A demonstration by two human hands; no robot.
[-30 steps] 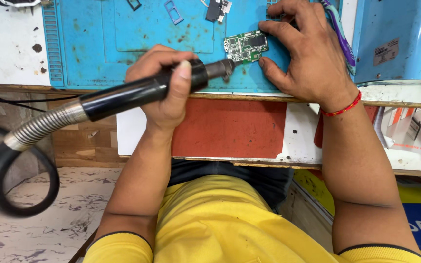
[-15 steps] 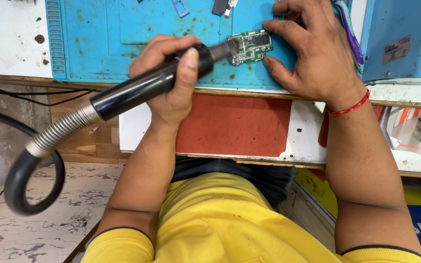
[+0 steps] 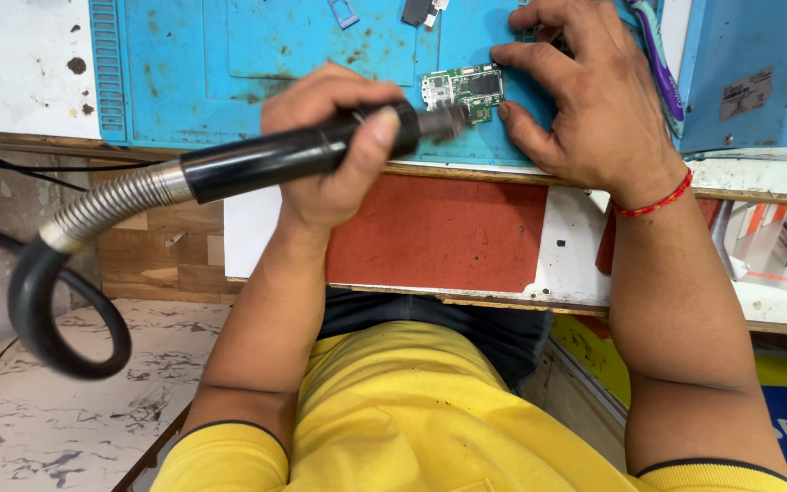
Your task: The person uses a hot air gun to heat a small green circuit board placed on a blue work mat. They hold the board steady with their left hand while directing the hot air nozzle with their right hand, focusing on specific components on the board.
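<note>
Circuit board [image 3: 463, 89] under right hand [image 3: 594, 100] fingertips, left hand [image 3: 334, 146] gripping hot-air wand [image 3: 293, 157], nozzle seemingly touching board

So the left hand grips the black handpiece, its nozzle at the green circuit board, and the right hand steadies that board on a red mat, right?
Not quite: the head view shows the mat is blue, not red. The rest stands.
</note>
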